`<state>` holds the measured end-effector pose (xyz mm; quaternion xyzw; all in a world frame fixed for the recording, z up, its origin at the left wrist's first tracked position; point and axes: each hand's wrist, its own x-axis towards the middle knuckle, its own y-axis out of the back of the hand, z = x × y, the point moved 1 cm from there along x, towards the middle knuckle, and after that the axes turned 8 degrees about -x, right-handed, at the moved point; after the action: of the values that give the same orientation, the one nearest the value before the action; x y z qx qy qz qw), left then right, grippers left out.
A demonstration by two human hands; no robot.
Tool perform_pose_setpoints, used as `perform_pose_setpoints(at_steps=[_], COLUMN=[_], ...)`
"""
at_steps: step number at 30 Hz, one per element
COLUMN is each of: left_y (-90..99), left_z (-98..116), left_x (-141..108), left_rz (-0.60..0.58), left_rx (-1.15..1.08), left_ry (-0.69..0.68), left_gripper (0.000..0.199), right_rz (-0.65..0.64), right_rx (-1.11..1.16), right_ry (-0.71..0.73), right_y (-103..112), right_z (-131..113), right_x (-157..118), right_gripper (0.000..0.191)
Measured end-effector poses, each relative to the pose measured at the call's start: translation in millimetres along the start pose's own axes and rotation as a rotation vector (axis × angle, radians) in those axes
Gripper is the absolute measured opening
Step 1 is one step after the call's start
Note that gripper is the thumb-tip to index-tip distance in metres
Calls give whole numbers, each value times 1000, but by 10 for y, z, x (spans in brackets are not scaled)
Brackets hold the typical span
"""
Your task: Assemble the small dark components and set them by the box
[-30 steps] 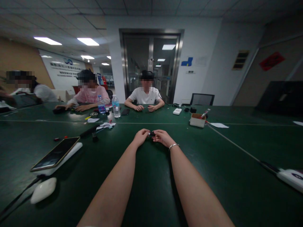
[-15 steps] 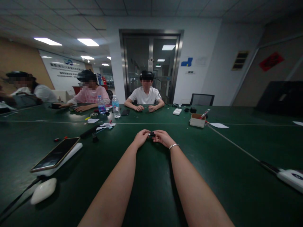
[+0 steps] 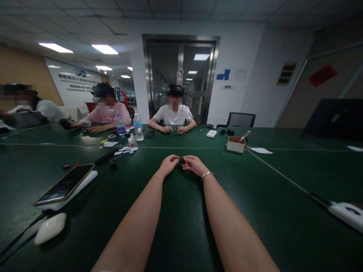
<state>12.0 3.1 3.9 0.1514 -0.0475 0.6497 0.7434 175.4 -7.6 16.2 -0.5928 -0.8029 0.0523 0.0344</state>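
Observation:
Both my arms reach forward over the dark green table (image 3: 181, 211). Between my hands is a small black object (image 3: 182, 160), too small to name more exactly. My left hand (image 3: 170, 164) pinches its left end with thumb and fingertips. From the other side my right hand (image 3: 194, 164), with a silver bracelet (image 3: 207, 175) at the wrist, grips its right end, the fingers curled. Part of the object is covered by my fingertips.
A phone (image 3: 66, 183) rests on a white block at left, near a white rounded case (image 3: 51, 227). Ahead stand two water bottles (image 3: 138, 127) and a small box (image 3: 235, 145). A white power strip (image 3: 347, 213) lies at right. Several people sit across the table.
My hands stay in nearly the same place around the small black object, which looks slightly turned. The whole view has shifted a little.

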Motion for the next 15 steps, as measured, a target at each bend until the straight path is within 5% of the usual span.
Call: perform_pose_setpoints(at_steps=[15], left_y=[18], left_z=[-36], left_x=[23], left_rz=[-2], left_rx=[57], left_ry=[-36], left_gripper=[29], right_rz=[-8], right_rx=[-5], right_ry=[-4], right_y=[-7], right_z=[-16], right_x=[-5], right_gripper=[5])
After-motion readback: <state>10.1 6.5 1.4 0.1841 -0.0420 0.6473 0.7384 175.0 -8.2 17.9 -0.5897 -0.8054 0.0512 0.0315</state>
